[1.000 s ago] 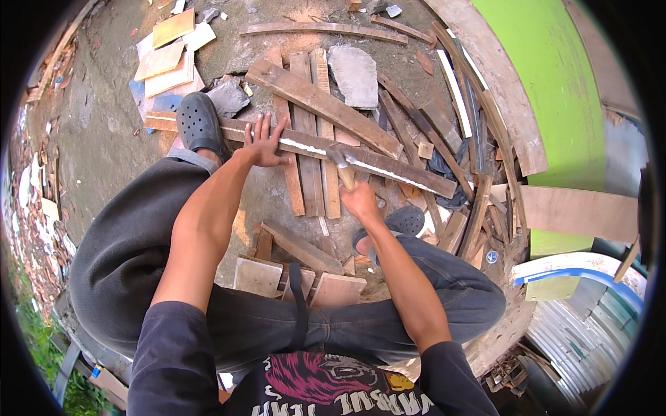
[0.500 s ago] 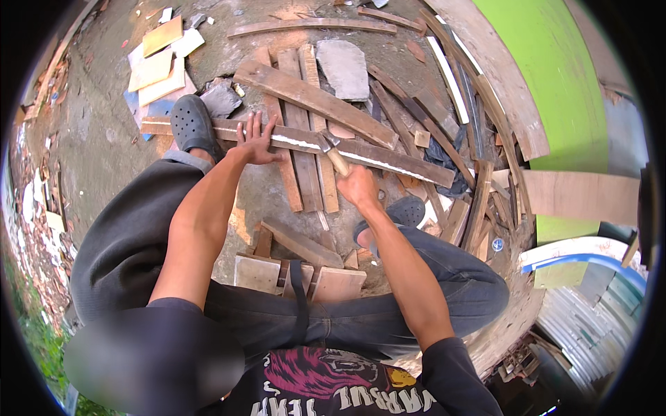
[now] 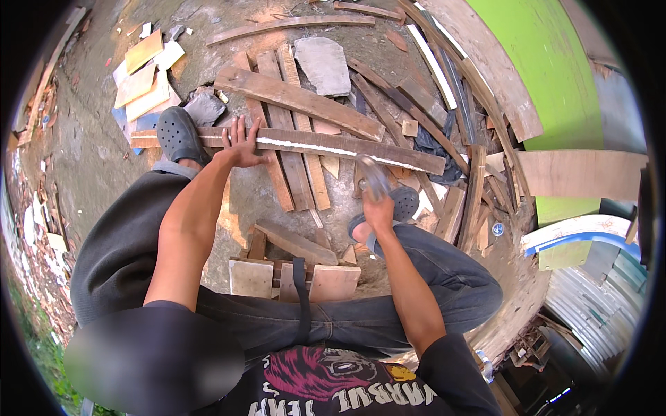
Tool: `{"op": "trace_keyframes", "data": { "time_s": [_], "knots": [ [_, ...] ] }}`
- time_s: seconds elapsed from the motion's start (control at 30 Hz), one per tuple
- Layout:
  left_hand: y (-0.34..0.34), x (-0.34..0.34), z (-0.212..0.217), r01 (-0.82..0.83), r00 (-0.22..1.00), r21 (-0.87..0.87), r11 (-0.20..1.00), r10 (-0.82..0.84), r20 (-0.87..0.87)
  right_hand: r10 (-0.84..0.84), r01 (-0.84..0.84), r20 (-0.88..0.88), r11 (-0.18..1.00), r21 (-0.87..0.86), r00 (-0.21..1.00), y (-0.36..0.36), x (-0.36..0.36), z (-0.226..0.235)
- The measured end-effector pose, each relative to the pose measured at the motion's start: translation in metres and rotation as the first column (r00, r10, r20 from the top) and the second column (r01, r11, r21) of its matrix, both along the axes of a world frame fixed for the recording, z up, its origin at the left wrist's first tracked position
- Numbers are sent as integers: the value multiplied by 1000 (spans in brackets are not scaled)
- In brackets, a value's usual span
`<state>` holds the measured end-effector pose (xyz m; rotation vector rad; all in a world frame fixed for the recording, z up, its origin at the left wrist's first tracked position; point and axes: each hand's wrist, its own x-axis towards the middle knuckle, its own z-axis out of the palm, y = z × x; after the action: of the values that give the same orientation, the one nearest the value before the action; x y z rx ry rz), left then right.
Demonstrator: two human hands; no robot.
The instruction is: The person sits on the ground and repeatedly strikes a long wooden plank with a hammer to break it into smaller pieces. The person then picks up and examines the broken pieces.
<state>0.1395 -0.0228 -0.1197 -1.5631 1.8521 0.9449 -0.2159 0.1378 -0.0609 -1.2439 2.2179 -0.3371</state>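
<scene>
A long wooden plank (image 3: 312, 143) with a white streak along its near edge lies across several other boards. My left hand (image 3: 243, 144) rests on it, fingers spread. The left shoe (image 3: 179, 133), a dark clog, presses on the plank's left end. My right hand (image 3: 378, 213) is closed round the handle of a hammer (image 3: 373, 177), which is smeared by motion. The hammer is just nearer than the plank's right part; whether its head touches the wood I cannot tell. Beside that hand is the right clog (image 3: 404, 202).
A wide brown board (image 3: 298, 102) and a grey stone slab (image 3: 322, 66) lie beyond the plank. Pale square sheets (image 3: 142, 87) are piled at far left. Short boards (image 3: 295, 243) lie between my legs. Loose timber (image 3: 475, 191) and a green panel (image 3: 541, 62) stand at right.
My right hand has drawn the hammer back from the plank, toward me and to the right. My left hand stays on the plank. The whole view has shifted slightly.
</scene>
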Motion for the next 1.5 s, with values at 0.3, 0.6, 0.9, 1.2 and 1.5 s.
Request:
{"op": "trace_keyframes", "data": {
  "time_s": [0.3,0.6,0.9,1.2,1.5],
  "knots": [
    [-1,8,-3,-8,999,-25,1000,9,37,-92,148,263,967,-206,960,-10,27,34],
    [-1,9,-1,-4,999,-3,1000,4,47,-170,173,154,985,-11,973,-13,34,20],
    [2,7,-12,-23,1000,-89,996,25,18,-3,2,2,955,296,1000,-30,-4,35],
    [52,-23,-11,-192,981,-436,879,191,-46,485,-328,-315,836,439,815,-61,-65,272],
    [67,-71,58,-142,987,-296,945,159,35,615,-472,-258,759,448,745,-61,-55,266]
  ]
}}
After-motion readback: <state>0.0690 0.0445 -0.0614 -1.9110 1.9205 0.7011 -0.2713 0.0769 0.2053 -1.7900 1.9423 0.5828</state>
